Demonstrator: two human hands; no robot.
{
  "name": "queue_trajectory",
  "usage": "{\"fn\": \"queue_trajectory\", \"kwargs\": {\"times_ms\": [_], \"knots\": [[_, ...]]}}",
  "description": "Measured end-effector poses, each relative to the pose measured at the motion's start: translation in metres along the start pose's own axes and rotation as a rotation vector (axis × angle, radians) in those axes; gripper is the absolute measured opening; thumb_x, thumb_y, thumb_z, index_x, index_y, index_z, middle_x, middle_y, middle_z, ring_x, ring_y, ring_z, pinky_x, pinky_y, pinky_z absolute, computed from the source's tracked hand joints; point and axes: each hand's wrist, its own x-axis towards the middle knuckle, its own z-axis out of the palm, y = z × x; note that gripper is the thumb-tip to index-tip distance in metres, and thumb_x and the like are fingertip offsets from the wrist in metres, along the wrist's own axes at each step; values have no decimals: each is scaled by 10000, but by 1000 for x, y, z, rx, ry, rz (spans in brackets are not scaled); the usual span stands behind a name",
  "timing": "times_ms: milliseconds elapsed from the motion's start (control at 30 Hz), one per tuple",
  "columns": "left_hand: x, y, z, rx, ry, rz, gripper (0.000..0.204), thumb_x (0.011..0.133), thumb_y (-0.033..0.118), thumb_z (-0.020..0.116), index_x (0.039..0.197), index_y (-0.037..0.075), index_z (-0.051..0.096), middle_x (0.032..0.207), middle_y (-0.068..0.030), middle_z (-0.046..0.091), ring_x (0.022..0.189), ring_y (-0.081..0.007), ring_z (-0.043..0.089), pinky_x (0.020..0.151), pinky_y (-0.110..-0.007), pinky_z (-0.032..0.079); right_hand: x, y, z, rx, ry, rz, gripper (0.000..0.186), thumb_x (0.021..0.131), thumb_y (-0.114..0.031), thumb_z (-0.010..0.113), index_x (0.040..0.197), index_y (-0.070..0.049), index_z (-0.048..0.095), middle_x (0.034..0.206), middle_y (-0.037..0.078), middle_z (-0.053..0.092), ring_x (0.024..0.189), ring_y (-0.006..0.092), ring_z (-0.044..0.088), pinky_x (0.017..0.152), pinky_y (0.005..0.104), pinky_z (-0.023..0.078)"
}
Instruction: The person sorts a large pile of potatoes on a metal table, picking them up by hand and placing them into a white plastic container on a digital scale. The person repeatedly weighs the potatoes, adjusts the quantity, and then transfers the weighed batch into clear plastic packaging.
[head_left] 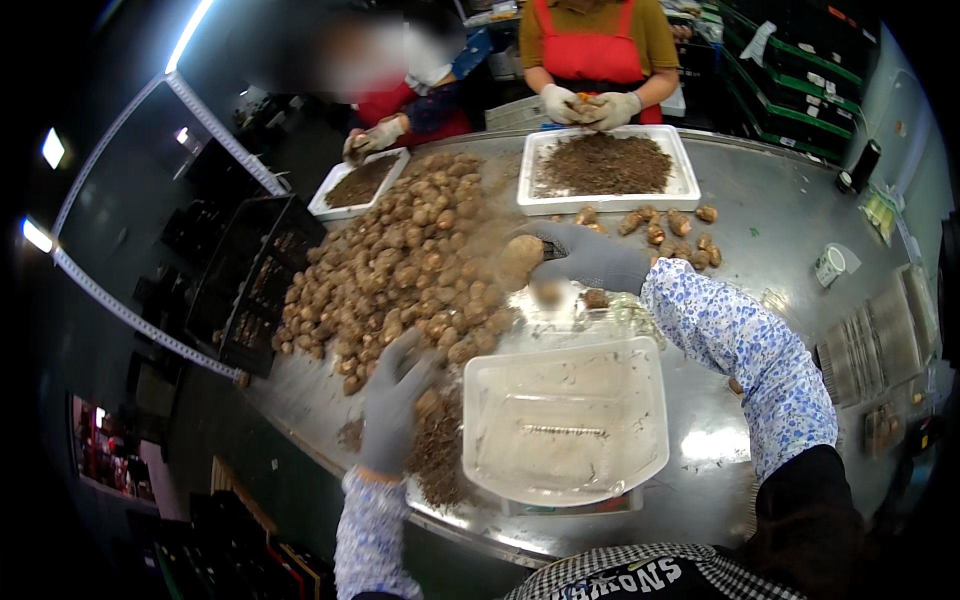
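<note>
A large heap of small brown taro corms (420, 240) covers the left and middle of the metal table. My left hand (390, 405), in a grey glove, rests at the heap's near edge with its fingers apart; a few corms lie against its fingertips. My right hand (590, 258), also gloved in grey, reaches across to the heap's right side. Its fingers close on a rounded taro corm (521, 258), blurred by motion. Between my arms sits a translucent plastic tub (565, 362) with bits of dirt inside, on what looks like a scale (575, 505).
Loose soil (438, 455) lies left of the tub. Several corms (675, 225) sit below a white tray (530, 180) of soil. Two gloved co-workers stand opposite, one at a smaller tray (320, 207). A black crate (265, 280) stands left; plastic containers (870, 340) and a cup (830, 265) are right.
</note>
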Motion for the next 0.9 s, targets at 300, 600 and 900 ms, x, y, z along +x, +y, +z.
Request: {"fn": "queue_trajectory", "kwargs": {"times_ms": [300,600,900], "knots": [[29,-18,6,-391,-56,-5,643,955,305,637,1453,18,349,1048,-111,636,771,-134,635,537,-229,518,40,-65,90,-167,11,-86,509,878,-472,657,962,29,626,904,172,642,837,276,611,757,386,481],[-15,-49,-55,-1186,66,-199,390,1029,369,470,1212,37,560,990,-118,644,786,-181,606,534,-272,485,92,-76,148,-280,-76,-78,367,942,-353,600,1145,-47,603,1000,160,670,896,280,639,809,387,495],[-45,-76,-96,-837,164,-146,375,1032,378,470,1235,72,548,999,-70,642,774,-133,614,544,-247,495,108,-120,185,-346,-305,-29,518,929,-495,547,1157,-33,607,1073,173,665,986,311,653,873,421,497]]}}
